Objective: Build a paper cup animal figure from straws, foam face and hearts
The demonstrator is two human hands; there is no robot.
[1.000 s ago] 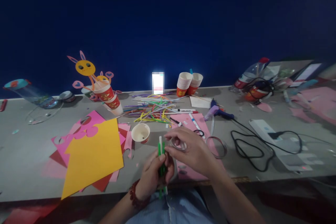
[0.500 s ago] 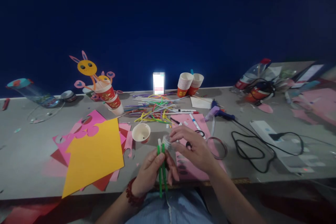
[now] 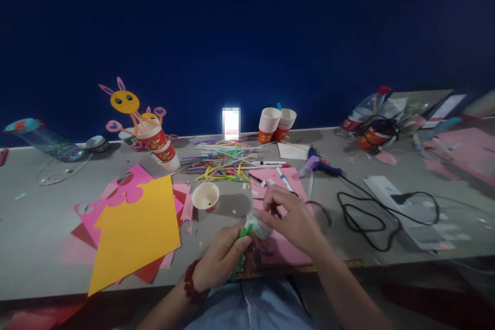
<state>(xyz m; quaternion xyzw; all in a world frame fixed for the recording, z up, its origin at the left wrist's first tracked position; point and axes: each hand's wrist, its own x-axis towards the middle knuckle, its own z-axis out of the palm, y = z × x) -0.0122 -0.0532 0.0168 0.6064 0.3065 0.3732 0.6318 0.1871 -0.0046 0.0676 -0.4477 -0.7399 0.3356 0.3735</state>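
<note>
My left hand [image 3: 226,252] is closed round a few green stems [image 3: 245,231] that look like pipe cleaners, held near my lap at the table edge. A roll of clear tape [image 3: 261,228], blurred by motion, lies against the tops of the stems. The fingers of my right hand [image 3: 290,216] are bent and pinched at the tape roll's upper right side. How far the tape is wrapped round the stems cannot be made out. A white paper cup [image 3: 206,197] stands just beyond my left hand. Pink paper [image 3: 288,250] lies under my right hand.
Yellow card [image 3: 139,227] covers pink and red sheets at left. Loose pipe cleaners [image 3: 224,160] lie in a heap behind the cup. Stacked paper cups [image 3: 266,131], a blue glue gun [image 3: 327,167], a power strip [image 3: 402,211] and a rabbit-faced paper figure [image 3: 125,101] stand or lie around.
The green stems have tilted to the right and sit more within my left hand. The tape roll has moved down beside their tops. My right fingers have drawn into a tighter pinch.
</note>
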